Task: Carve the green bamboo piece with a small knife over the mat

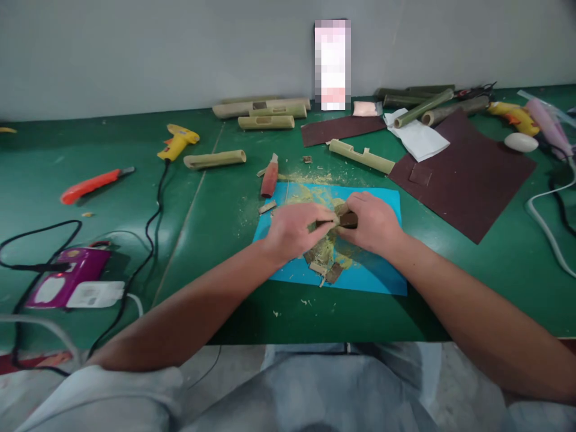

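Observation:
Over a blue sheet [382, 273] my two hands meet, fingers closed. My left hand [294, 231] pinches a small bamboo piece [336, 220], mostly covered by the fingers. A folded strip of dark brown sandpaper [348, 220] shows between the thumb and fingers of my right hand [375, 223], against the bamboo. Yellowish bamboo dust [310, 193] spreads on the sheet around the hands. Several flat bamboo scraps [333, 273] lie just below them. Beyond my left hand rests a red-handled knife [270, 177].
Cut bamboo tubes [360, 157] lie toward the wall. Brown sandpaper sheets [468, 192] and white paper [418, 138] are at right. On the left are an orange utility knife [94, 185], a yellow glue gun [177, 143] and a purple box [74, 276] with cables.

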Motion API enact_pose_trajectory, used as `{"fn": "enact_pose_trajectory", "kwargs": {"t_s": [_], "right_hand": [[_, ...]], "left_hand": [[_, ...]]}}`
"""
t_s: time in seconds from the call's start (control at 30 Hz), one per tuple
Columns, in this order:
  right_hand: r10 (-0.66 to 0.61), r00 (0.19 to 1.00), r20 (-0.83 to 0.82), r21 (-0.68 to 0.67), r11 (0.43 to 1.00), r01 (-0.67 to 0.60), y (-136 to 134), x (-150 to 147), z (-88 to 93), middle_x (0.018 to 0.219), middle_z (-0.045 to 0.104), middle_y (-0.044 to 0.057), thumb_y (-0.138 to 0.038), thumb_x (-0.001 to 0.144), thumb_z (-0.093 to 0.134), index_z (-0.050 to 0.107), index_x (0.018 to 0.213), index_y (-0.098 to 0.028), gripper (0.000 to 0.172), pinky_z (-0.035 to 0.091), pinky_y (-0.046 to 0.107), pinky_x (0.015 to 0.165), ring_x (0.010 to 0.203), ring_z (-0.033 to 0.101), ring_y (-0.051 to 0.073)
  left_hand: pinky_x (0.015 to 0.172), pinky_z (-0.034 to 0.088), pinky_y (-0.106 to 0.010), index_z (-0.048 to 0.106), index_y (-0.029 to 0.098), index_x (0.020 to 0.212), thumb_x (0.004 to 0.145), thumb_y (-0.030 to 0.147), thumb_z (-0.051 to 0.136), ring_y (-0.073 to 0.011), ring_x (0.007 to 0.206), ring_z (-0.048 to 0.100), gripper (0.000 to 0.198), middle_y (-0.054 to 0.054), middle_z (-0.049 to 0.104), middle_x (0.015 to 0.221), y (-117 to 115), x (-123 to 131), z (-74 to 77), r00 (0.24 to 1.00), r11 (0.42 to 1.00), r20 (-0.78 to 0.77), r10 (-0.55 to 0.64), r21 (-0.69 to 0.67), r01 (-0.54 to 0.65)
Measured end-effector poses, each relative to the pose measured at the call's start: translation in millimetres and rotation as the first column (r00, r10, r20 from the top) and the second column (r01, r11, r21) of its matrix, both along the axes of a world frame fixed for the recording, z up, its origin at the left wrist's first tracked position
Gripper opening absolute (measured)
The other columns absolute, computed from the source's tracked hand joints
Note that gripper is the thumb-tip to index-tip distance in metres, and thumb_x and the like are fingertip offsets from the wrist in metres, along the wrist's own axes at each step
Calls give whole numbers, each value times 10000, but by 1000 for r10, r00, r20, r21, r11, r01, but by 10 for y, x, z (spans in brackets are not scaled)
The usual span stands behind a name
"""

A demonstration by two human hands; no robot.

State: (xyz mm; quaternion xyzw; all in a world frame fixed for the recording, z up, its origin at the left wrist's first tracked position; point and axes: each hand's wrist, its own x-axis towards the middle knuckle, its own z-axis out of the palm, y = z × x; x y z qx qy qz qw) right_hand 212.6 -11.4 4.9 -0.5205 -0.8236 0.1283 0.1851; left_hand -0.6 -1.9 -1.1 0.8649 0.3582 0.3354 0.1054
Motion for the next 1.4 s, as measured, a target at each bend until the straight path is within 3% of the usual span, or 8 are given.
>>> {"fn": "enact_pose_trajectory", "kwargs": {"t_s": [0.1, 0.3, 0.43, 0.53, 1.0, 1.13, 1.27, 1.4], "right_hand": [[3, 1000, 7, 4, 1000, -3, 0, 0, 0, 928, 672, 56, -387, 822, 748, 618, 855, -242, 198, 364, 358, 721, 912, 579, 250], [9, 1000, 5, -5, 1000, -9, 2, -1, 14, 928, 674, 58, -374, 816, 760, 618, 862, -239, 201, 369, 363, 729, 912, 585, 254], [-9, 1000, 18, -1, 1000, 10, 5, -1, 17, 929, 667, 60, -376, 805, 765, 616, 859, -239, 210, 358, 359, 706, 908, 579, 252], [6, 1000, 10, 4, 1000, -6, 5, 0, 7, 926, 667, 55, -372, 812, 753, 619, 864, -241, 194, 355, 359, 700, 901, 577, 249], [3, 1000, 3, -9, 1000, -3, 7, -4, 10, 932, 675, 57, -373, 819, 741, 637, 872, -240, 177, 364, 361, 718, 918, 587, 249], [-5, 1000, 0, -3, 1000, 5, 6, -4, 14, 928, 674, 58, -380, 813, 754, 632, 870, -236, 197, 357, 357, 710, 910, 586, 247], [16, 1000, -8, 7, 1000, -16, 9, -1, -2, 932, 676, 54, -362, 819, 745, 623, 861, -233, 182, 357, 348, 708, 904, 587, 240], [7, 1000, -22, 11, 1000, -7, 13, -3, -13, 921, 673, 58, -358, 801, 762, 620, 853, -232, 197, 355, 350, 698, 896, 586, 243]], "left_hand": [[816, 607, -318, 776, 250, 970, 959, 377, 685, -199, 920, 764, 156, -22, 807, 965, 8, 10, 0, 1000, 1000, 6, 4, 18, -5], [1076, 545, -440, 765, 265, 948, 973, 341, 662, -184, 895, 751, 130, 4, 803, 949, 28, 20, -6, 999, 999, 3, -35, 29, 35], [929, 605, -389, 757, 250, 952, 961, 387, 681, -212, 949, 751, 157, -24, 801, 952, 29, 16, -8, 999, 1000, 46, 11, 11, -11], [861, 607, -343, 753, 250, 951, 973, 350, 667, -198, 944, 756, 133, -23, 797, 974, 18, 21, -16, 999, 999, 37, -34, -25, 35], [876, 608, -346, 750, 236, 965, 982, 322, 651, -203, 973, 754, 133, -32, 790, 971, 43, 53, -25, 995, 996, 43, -89, -22, 90], [868, 611, -347, 743, 225, 958, 967, 362, 679, -206, 967, 754, 152, -39, 787, 966, 55, 51, -41, 996, 999, 82, -38, -34, 41], [891, 606, -341, 744, 218, 963, 974, 309, 667, -194, 952, 756, 120, -33, 786, 963, 62, 59, -40, 989, 992, 78, -124, -21, 126], [859, 608, -334, 741, 207, 940, 952, 289, 698, -198, 924, 756, 94, -35, 780, 929, 69, 65, -37, 988, 996, 123, -93, 5, 93]]}}
